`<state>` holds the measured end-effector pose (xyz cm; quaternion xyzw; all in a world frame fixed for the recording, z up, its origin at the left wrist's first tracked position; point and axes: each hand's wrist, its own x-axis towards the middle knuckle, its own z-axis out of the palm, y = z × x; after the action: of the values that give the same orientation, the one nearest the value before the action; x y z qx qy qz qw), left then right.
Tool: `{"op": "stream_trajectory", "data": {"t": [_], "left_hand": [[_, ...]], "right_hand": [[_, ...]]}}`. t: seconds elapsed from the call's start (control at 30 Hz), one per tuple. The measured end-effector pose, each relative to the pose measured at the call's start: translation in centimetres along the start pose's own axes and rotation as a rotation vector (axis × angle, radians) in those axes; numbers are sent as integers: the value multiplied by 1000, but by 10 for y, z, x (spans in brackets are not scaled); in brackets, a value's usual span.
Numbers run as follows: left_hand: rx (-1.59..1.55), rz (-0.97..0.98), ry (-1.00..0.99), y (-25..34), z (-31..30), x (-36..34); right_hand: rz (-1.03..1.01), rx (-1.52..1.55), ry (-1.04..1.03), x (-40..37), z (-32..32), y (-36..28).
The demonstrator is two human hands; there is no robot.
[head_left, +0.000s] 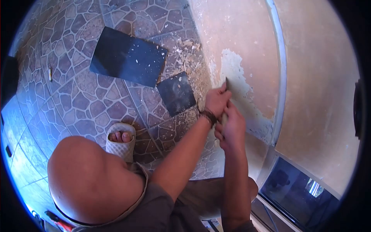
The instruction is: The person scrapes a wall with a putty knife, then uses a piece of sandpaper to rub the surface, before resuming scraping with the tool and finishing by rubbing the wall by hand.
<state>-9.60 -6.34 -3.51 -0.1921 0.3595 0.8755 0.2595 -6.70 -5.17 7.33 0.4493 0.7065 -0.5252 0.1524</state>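
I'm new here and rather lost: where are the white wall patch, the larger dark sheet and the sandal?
White wall patch (235, 73): head view, upper part.
Larger dark sheet (128, 57): head view, middle.
Sandal (120, 147): head view, top strap.

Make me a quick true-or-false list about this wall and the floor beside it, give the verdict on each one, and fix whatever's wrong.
1. The left hand and the right hand are close together by the wall. True.
2. The bracelet is worn on the right arm. False: the bracelet is on the left arm.
3. Pale flakes are scattered on the patterned floor. True.
4. The larger dark sheet leans upright against the wall. False: the larger dark sheet lies on the floor.
5. A dark tool tip shows just beyond the left hand. True.
6. The slipper hides all the toes. False: toes show at its open front.
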Motion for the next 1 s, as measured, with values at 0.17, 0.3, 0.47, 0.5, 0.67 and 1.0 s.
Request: {"op": "stream_trajectory", "data": {"t": [0.17, 0.3, 0.47, 0.5, 0.67, 1.0], "left_hand": [[64, 47, 209, -9, 26, -26], [63, 128, 169, -32, 11, -5], [146, 106, 119, -29, 6, -1], [120, 58, 75, -34, 0, 7], [132, 66, 65, -36, -8, 7], [194, 139, 127, -47, -1, 12]], "right_hand": [[81, 15, -102, 4, -38, -3], [53, 72, -115, 26, -26, 13], [55, 80, -77, 23, -17, 12], [62, 61, -60, 28, -13, 13], [38, 35, 52, 18, 4, 19], [84, 16, 42, 28, 0, 13]]}}
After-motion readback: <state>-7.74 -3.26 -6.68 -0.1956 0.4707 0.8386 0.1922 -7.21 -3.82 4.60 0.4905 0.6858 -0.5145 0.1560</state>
